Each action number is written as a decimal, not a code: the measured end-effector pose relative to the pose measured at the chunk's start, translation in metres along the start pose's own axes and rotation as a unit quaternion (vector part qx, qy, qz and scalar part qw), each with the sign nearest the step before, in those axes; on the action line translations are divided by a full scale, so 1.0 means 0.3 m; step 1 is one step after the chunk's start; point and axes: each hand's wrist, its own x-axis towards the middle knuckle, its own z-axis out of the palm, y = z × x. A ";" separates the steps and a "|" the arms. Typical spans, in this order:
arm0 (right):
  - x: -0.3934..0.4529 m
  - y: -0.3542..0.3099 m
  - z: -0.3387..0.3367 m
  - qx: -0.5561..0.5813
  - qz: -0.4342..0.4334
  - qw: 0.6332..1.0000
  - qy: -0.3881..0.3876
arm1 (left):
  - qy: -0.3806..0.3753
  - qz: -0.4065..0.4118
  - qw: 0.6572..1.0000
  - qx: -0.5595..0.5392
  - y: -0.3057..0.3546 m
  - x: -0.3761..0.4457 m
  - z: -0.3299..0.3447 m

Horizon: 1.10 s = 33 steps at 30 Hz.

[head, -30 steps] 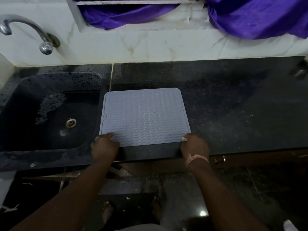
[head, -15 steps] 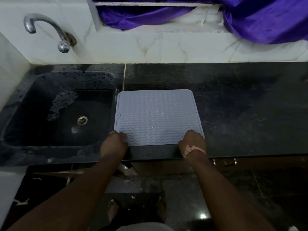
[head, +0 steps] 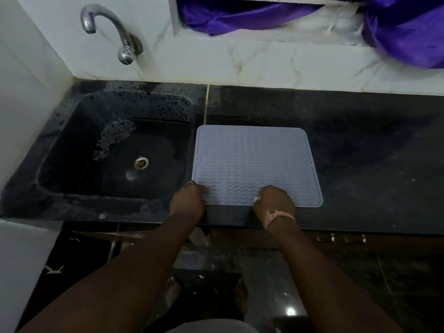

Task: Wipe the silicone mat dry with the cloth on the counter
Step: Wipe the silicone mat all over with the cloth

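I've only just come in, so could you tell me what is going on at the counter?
A person stands at the black counter with both hands on the near edge of a grey silicone mat lying flat beside the sink. The left hand grips its near-left corner, the right hand its front edge. No wiping cloth shows.

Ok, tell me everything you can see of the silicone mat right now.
The pale grey-blue, rounded-corner silicone mat lies flat on the black stone counter, just right of the black sink, its near edge at the counter's front. Its surface carries wavy ridges inside a raised rim, with a small notch at mid-length on each side. The left hand holds its near-left corner; the right hand rests on the near edge. Wetness cannot be judged, and no cloth touches it.
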 end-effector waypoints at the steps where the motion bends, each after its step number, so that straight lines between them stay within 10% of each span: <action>1: -0.005 -0.002 0.009 -0.004 0.000 1.000 -0.001 | -0.002 0.001 1.000 0.001 -0.003 0.000 0.000; 8: -0.025 -0.102 0.065 0.084 -0.047 0.995 -0.029 | -0.006 0.016 1.000 0.014 -0.017 0.005 -0.004; 17: 0.058 0.252 -0.084 0.021 0.118 0.986 0.116 | 0.009 0.015 1.000 0.020 -0.039 0.018 -0.025; 33: 0.083 0.416 -0.185 -0.014 0.004 1.000 -0.017 | 0.050 0.013 0.997 0.053 -0.021 -0.017 -0.018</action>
